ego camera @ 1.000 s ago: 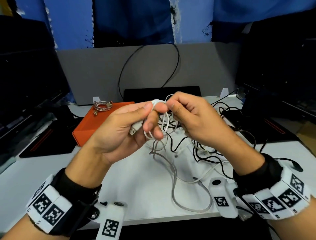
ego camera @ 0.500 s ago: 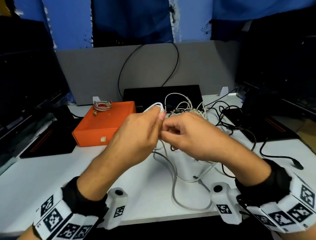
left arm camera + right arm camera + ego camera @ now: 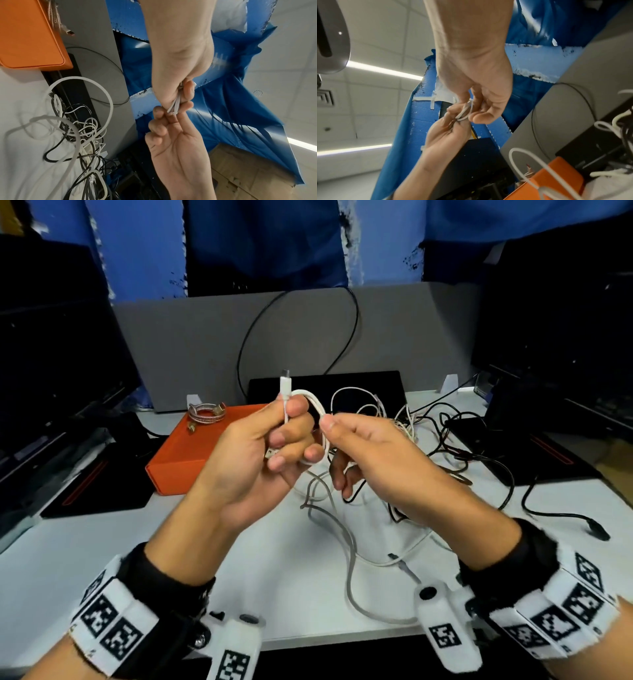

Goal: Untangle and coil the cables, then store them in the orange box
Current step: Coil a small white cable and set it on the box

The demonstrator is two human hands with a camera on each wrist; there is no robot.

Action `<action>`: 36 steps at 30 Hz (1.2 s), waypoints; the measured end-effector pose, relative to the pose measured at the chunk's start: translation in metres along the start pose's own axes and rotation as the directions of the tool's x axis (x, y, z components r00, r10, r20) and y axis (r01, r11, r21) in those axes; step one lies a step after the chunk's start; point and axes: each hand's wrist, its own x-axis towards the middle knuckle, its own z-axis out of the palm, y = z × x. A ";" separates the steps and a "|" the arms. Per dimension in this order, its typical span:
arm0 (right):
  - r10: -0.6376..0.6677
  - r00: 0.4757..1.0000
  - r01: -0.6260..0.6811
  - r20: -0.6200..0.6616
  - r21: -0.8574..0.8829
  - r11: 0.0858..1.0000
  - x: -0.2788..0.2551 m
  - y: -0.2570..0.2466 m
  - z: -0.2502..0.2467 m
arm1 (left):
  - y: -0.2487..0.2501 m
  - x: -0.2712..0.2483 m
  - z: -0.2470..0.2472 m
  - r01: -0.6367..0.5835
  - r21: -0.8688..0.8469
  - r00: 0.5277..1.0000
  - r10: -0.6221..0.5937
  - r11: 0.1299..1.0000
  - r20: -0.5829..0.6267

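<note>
My left hand (image 3: 289,436) grips a small coil of white cable (image 3: 317,407) above the desk, and its plug (image 3: 285,385) sticks up out of the fist. My right hand (image 3: 337,433) pinches the coil's loop beside the left thumb. The left wrist view shows the strands (image 3: 175,106) between both hands, as does the right wrist view (image 3: 465,112). The orange box (image 3: 191,453) lies shut at the left rear of the desk, with a coiled braided cable (image 3: 206,414) on its lid. A tangle of white and black cables (image 3: 404,440) lies under and behind my hands.
A grey-white cable (image 3: 349,577) loops toward the desk's front edge. A black cable end (image 3: 596,532) lies at the right. Dark monitors stand on both sides, a grey partition (image 3: 205,347) at the back, and a black pad (image 3: 99,491) left of the box.
Both hands have risen and come toward me. The left hand has turned palm-side in, so the plug now stands up from its fist, and the right hand has shifted onto the coil's loop.
</note>
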 end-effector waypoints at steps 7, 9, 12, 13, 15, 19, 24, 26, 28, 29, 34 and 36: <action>0.036 0.981 0.001 -0.191 0.191 0.982 0.005 -0.001 0.004 | -0.010 -0.003 0.011 -0.052 0.358 0.948 0.159 0.932 -0.276; 0.043 0.982 0.017 -0.185 0.310 0.951 0.005 -0.005 0.002 | -0.015 -0.004 0.012 -0.021 0.495 0.926 0.203 0.869 -0.317; 0.088 0.994 -0.036 -0.071 0.536 0.843 0.001 -0.011 0.001 | -0.015 -0.002 0.009 0.028 0.439 0.946 0.118 0.898 -0.301; 0.098 0.994 -0.058 -0.041 0.562 0.825 0.000 -0.012 0.000 | -0.015 -0.002 0.008 0.032 0.420 0.955 0.096 0.907 -0.279; 0.093 0.995 -0.063 -0.033 0.517 0.854 0.000 -0.012 -0.002 | -0.013 -0.002 0.004 0.038 0.458 0.966 0.085 0.888 -0.245; 0.042 0.996 -0.017 -0.083 0.280 0.960 0.002 -0.012 -0.012 | -0.005 -0.002 -0.002 0.023 0.607 0.962 0.148 0.794 -0.230; 0.020 0.997 -0.012 -0.071 0.117 0.993 0.004 -0.014 -0.021 | 0.009 -0.001 -0.019 -0.033 0.853 0.979 0.188 0.521 -0.077; -0.038 0.995 0.034 -0.090 -0.050 0.998 0.004 -0.011 -0.025 | 0.014 -0.002 -0.020 -0.042 0.878 0.978 0.197 0.477 -0.061; -0.107 0.988 0.069 -0.107 -0.309 0.949 0.003 -0.011 -0.027 | 0.017 -0.003 -0.020 -0.063 0.894 0.972 0.229 0.444 -0.045; -0.132 0.985 0.074 -0.115 -0.413 0.908 0.003 -0.011 -0.028 | 0.018 -0.003 -0.021 -0.073 0.893 0.970 0.241 0.443 -0.040; -0.150 0.985 0.097 -0.091 -0.427 0.899 0.003 -0.008 -0.021 | 0.012 -0.005 -0.011 -0.120 0.643 0.984 0.175 0.757 -0.022; -0.128 0.991 0.109 -0.041 -0.305 0.946 0.005 -0.002 -0.018 | 0.005 -0.003 -0.005 -0.139 0.564 0.982 0.188 0.814 -0.029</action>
